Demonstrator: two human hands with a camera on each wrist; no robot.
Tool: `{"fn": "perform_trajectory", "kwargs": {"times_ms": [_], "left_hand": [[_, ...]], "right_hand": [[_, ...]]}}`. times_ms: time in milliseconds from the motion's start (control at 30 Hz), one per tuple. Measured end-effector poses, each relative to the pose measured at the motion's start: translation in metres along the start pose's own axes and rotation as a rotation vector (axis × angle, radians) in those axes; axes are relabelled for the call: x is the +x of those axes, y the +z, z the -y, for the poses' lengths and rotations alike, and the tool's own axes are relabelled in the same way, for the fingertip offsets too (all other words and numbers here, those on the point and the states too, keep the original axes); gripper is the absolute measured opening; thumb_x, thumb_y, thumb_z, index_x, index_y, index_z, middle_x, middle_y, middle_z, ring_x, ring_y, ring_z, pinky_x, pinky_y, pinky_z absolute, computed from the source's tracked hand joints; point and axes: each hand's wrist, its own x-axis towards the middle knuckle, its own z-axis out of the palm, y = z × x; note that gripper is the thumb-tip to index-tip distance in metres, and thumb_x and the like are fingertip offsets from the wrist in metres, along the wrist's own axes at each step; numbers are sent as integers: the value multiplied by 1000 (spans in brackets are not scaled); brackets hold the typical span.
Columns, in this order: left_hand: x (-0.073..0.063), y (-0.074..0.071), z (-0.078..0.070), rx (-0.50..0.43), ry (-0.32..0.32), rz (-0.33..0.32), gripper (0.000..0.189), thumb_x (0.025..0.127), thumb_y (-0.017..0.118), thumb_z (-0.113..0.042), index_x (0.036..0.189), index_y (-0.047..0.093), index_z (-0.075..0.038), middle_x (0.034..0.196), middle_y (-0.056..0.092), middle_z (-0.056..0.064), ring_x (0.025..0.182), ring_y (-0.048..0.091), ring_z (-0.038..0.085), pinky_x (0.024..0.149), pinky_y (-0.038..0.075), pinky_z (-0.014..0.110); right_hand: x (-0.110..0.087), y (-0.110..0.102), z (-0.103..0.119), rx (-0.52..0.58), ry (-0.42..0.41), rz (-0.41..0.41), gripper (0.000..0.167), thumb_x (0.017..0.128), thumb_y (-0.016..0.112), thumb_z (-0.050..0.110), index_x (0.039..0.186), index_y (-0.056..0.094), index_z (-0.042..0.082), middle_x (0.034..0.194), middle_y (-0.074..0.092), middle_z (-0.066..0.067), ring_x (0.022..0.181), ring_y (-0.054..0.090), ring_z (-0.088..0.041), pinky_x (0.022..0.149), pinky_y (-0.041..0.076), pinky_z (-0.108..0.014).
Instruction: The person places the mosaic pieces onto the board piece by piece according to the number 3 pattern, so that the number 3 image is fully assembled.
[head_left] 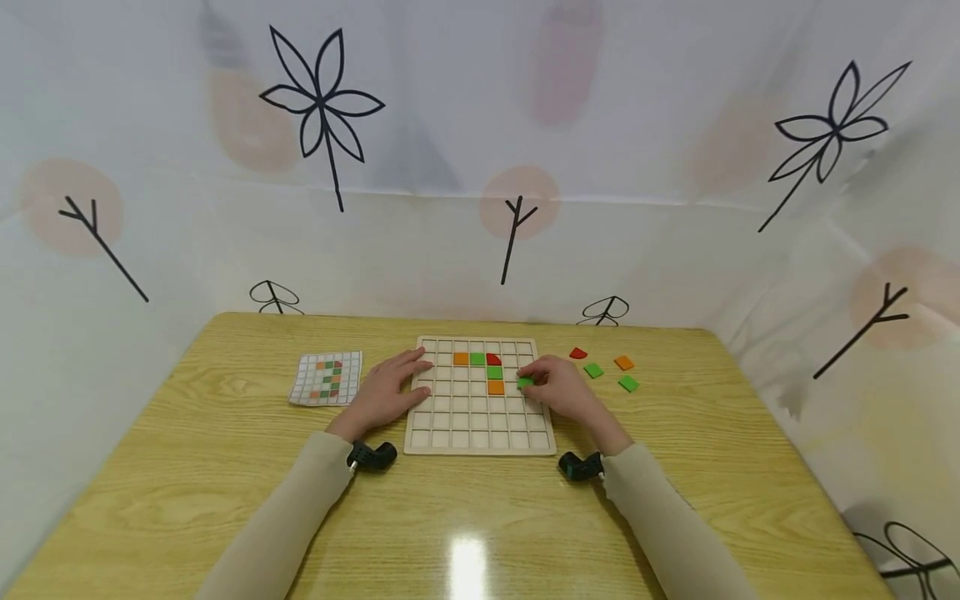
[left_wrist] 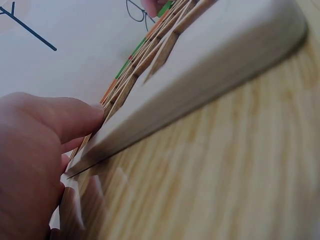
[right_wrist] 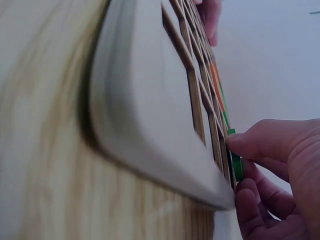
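Note:
A wooden grid board (head_left: 452,438) lies in the middle of the table. Two orange tiles, two green ones and a red rounded piece (head_left: 492,359) sit in its cells. Over the board's right part, my right hand (head_left: 561,387) pinches a green square tile (head_left: 524,382) between thumb and fingers. The right wrist view has this green tile (right_wrist: 237,162) at the grid surface, partly covered by the fingertips. My left hand (head_left: 385,389) rests on the board's left edge with fingers spread. In the left wrist view, the left thumb (left_wrist: 82,117) touches the board's rim.
To the left lies a paper card (head_left: 303,384) printed with a coloured grid pattern. Right of the board are a loose red piece (head_left: 578,353), an orange tile (head_left: 624,362) and two green tiles (head_left: 593,370). A patterned white cloth hangs behind the table.

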Motion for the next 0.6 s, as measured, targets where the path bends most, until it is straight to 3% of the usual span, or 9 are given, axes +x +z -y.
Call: {"fn": "perform_trajectory", "kwargs": {"times_ms": [300,600], "left_hand": [[1,0,1,2,3,0,52,100,60,-35,146,53,-11,160,33,9,147,25,33,114,19,62],[1,0,2,-10,4,-2,52,99,62,-33,145,54,-10,159,34,10,147,26,34,114,20,62]], "right_hand": [[9,10,10,-32,-74,53,21,86,74,5,106,77,6,97,63,-3,80,54,-18,70,48,-33],[13,14,14,-48,-44,68,23,85,72,3,107,77,8,94,61,-2,78,52,-19,67,47,-32]]}}
